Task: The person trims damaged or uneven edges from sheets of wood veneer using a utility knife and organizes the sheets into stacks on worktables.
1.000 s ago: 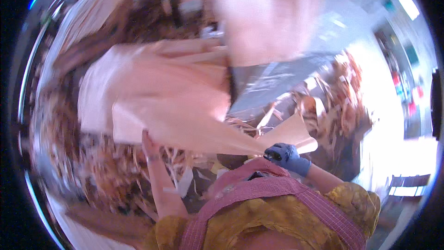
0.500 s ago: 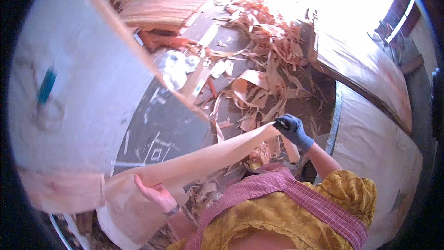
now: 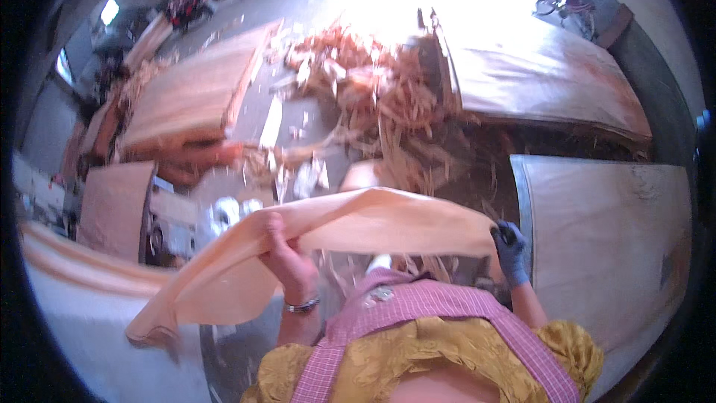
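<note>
Far left: pale flat surface (image 3: 112,317), tan banded edge (image 3: 112,265) along its upper side. Just above that, an upright brown panel (image 3: 115,205). Behind it, a stack of tan sheets (image 3: 198,93) on the floor, with red machines (image 3: 186,11) farther back, too blurred to identify. White bundle (image 3: 227,213) sits right of the panel, just past the work.

Work in hand: one thin tan sheet (image 3: 395,220), slung across in front of the person's body, arched in the middle. Its left end hangs low over the pale surface, edge curled. Left hand (image 3: 292,261) is bare, metallic band (image 3: 302,304) at the wrist, thumb up against the sheet left of its middle. Fingers partly hidden; can't tell if they're pinching or just supporting.

Center: pink checked apron (image 3: 440,310) over a mustard top (image 3: 418,336), below the sheet. Beyond the sheet, a heap of tan scrap strips (image 3: 365,78) on the floor.

Right hand (image 3: 511,250): blue-grey glove with dark fingertips, pinching the sheet's right end. Upper right, a big stack of pale sheets (image 3: 544,71). Far right, another pale-topped stack (image 3: 604,239), just beside the glove.
</note>
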### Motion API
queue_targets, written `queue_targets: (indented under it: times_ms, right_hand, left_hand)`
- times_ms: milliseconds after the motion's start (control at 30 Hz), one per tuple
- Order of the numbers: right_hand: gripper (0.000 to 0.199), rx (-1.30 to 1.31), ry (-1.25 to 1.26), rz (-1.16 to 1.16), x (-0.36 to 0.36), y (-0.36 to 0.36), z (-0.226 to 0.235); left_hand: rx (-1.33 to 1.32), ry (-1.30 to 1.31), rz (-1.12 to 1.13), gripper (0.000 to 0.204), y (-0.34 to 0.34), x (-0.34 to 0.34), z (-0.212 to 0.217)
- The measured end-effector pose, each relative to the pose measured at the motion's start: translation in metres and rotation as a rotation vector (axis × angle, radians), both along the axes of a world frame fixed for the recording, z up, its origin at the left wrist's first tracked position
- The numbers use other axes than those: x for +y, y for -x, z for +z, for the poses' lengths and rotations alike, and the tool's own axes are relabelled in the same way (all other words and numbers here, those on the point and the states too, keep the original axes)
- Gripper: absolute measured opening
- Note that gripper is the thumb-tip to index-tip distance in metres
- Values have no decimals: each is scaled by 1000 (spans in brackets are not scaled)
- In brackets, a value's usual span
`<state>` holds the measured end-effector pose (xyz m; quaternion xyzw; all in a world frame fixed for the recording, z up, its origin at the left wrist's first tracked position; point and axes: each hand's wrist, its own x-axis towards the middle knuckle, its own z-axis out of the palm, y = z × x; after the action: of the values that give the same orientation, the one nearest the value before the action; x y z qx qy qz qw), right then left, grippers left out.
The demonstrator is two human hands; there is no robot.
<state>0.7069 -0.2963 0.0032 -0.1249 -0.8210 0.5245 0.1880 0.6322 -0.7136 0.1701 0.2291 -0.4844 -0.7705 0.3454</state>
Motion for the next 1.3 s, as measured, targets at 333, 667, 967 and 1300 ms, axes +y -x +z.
queue_targets:
  times_ms: [333, 667, 967, 1300]
  right_hand:
    - [27, -45, -300, -414, 14, 41, 15]
    - [28, -232, -76, -863, 88, 146, -46]
    - [26, -429, -58, -1194, 114, 177, 48]
    - [23, -632, -172, -1854, 132, 234, 121]
  left_hand:
    - [98, -78, -909, 20, 302, 144, 70]
    - [225, -10, -1258, 22, 502, 385, 86]
    - [51, 78, -1640, 11, 598, 621, 81]
    - [-226, -11, -2258, 13, 561, 922, -3]
